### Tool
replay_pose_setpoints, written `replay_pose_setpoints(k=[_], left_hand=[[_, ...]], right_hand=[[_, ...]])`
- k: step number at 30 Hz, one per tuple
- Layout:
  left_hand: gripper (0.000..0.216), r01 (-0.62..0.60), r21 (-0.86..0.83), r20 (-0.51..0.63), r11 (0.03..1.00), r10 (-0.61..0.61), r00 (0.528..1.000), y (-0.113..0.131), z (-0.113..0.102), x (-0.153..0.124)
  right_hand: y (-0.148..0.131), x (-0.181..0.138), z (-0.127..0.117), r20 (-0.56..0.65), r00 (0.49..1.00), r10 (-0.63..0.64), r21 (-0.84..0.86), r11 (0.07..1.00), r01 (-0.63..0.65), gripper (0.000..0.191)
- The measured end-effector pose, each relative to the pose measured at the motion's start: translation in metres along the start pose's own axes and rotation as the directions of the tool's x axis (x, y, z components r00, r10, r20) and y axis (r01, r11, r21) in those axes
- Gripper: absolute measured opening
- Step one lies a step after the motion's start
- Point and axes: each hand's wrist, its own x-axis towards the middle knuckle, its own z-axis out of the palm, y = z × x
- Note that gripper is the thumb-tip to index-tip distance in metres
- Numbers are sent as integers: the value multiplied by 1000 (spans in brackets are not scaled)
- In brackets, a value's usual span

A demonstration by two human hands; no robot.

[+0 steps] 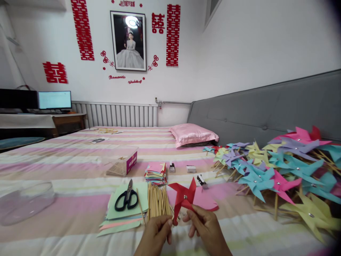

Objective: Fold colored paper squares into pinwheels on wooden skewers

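Observation:
A red paper pinwheel (182, 202) with a shiny metal pin at its centre stands before me, held between my hands. My right hand (206, 225) pinches its lower right blade between thumb and fingers. At its lower left blade tip, the closed fingers of my left hand (156, 231) grip the pinwheel; the exact hold is partly hidden. Just behind my left hand lies a bundle of thin wooden sticks (158, 201). To its left, black-handled scissors (128, 199) rest on green paper sheets (141, 203). Pink paper (205, 200) lies behind the pinwheel.
Finished pinwheels (257, 179) are heaped at the right. Beyond the sticks are a stack of coloured paper squares (156, 173), a small white box (191, 169), a black clip-like object (201, 180) and a clear plastic box (131, 161). A transparent lid (26, 202) lies left.

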Motion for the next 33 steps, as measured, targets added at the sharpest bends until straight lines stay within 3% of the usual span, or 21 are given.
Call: replay_pose_setpoints(k=[6,15,19,26,30,33], left_hand=[[39,4,-11,-19,1000,-4,1000,0,-1,0],[36,0,135,-76,991,11,997,0,-13,0],[33,-14,159,-67,987,25,997,0,-15,0],[32,-8,217,-84,976,27,996,6,-18,-1],[33,0,223,-93,975,22,995,6,-18,-2],[34,1,208,-85,978,18,996,5,-18,-2]], right_hand=[[0,-1,2,13,1000,5,57,998,-5,40],[-2,2,-22,-252,963,-91,12,995,97,37],[-1,3,-26,-200,960,-196,-139,975,171,32],[-1,1,-24,-187,891,-414,-447,843,298,42],[-4,1,-28,-23,931,-365,-511,805,303,23],[-7,1,-29,20,952,-304,-483,831,276,14]])
